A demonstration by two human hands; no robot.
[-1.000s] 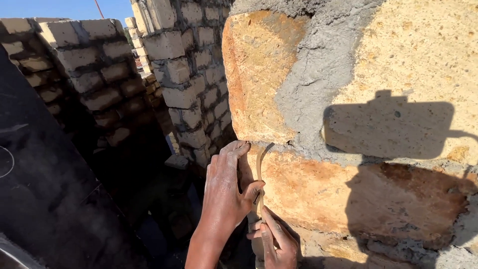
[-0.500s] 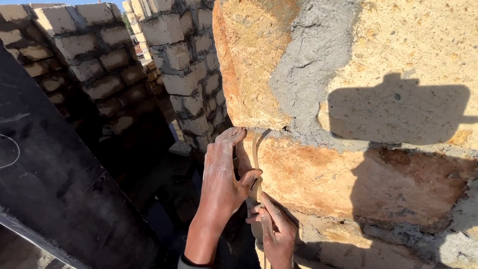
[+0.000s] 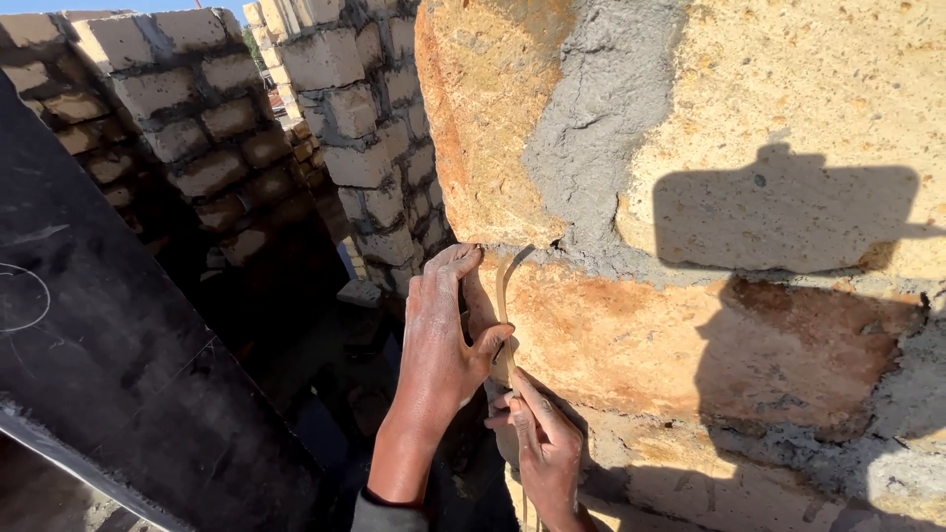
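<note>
A thin tan cord (image 3: 505,286) runs down the corner of a rough orange-yellow stone block (image 3: 690,345), and its top end curves into the grey mortar joint (image 3: 591,158) above. My left hand (image 3: 439,335) lies flat against the block's corner with fingers together pointing up. Its thumb pins the cord to the stone. Just below, my right hand (image 3: 542,443) pinches the same cord, with the index finger stretched up along it. The cord's lower part is hidden behind my right hand.
The block wall (image 3: 788,118) fills the right side, with wet mortar in its joints and a square shadow on it. A dark slanted board (image 3: 108,374) stands at the left. Behind are pillars of pale blocks (image 3: 345,108) and a shaded drop below.
The view has shifted slightly up along the wall. Both hands stay at the block's corner on the cord, and my right index finger now reaches further up along it.
</note>
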